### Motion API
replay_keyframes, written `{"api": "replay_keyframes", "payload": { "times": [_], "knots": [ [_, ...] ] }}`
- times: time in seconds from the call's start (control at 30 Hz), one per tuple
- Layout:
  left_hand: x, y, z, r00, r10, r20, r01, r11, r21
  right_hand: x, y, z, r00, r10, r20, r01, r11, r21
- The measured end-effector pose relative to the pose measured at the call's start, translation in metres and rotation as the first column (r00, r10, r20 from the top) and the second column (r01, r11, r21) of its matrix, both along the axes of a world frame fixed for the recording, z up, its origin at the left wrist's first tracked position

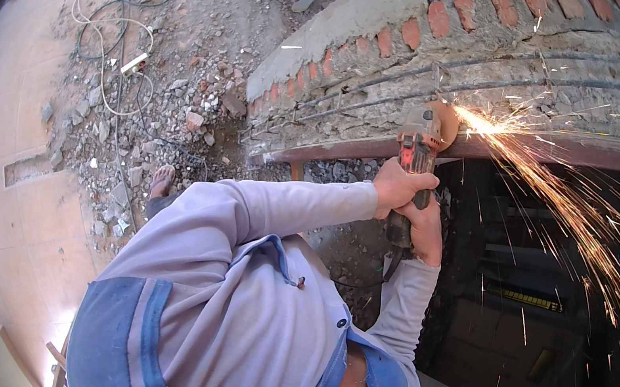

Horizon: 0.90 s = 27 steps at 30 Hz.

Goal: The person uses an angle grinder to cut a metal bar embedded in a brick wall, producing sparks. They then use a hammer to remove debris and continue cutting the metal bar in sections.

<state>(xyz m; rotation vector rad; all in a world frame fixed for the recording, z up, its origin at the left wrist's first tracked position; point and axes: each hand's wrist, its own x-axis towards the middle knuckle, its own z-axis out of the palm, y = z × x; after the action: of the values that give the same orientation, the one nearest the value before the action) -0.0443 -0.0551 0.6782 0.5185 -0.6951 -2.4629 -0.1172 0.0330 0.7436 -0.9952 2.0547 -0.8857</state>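
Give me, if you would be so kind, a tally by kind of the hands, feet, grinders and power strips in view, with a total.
Hands: 2 (left hand, right hand)
Foot: 1
Grinder: 1
Power strip: 1
Total: 5

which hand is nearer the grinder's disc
The left hand: it grips the grinder closer to its head, while the right hand sits farther back from the disc.

Left fingers (421,181) and right fingers (411,213) curl close together, arms (308,208) outstretched.
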Motion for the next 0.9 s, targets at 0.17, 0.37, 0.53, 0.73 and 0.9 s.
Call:
{"api": "replay_keyframes", "payload": {
  "times": [0.17,0.37,0.53,0.73,0.9],
  "knots": [
    [-0.0008,-0.0004,0.0014,0.999,0.012,0.038,-0.011,1.0,-0.009,0.0006,0.0004,0.0003,0.999,0.003,-0.047,-0.003,1.0,-0.003],
    [0.0035,-0.0005,0.0025,1.0,-0.012,-0.022,0.012,1.0,0.018,0.0021,0.0009,0.0018,1.0,-0.02,-0.006,0.02,1.0,0.024],
    [0.0034,0.0,0.0059,1.0,0.017,-0.005,-0.017,1.0,0.02,0.0016,0.0005,0.0043,0.999,0.019,-0.039,-0.019,1.0,0.002],
    [0.0035,0.0005,0.0051,0.999,0.033,-0.03,-0.033,0.999,0.03,0.0014,-0.0002,0.0017,0.998,0.028,-0.063,-0.029,0.999,-0.017],
    [0.0015,-0.0004,0.0046,1.0,0.002,0.014,-0.002,1.0,0.018,0.0,0.0002,0.0017,0.998,0.047,-0.051,-0.049,0.999,-0.025]
  ]
}}
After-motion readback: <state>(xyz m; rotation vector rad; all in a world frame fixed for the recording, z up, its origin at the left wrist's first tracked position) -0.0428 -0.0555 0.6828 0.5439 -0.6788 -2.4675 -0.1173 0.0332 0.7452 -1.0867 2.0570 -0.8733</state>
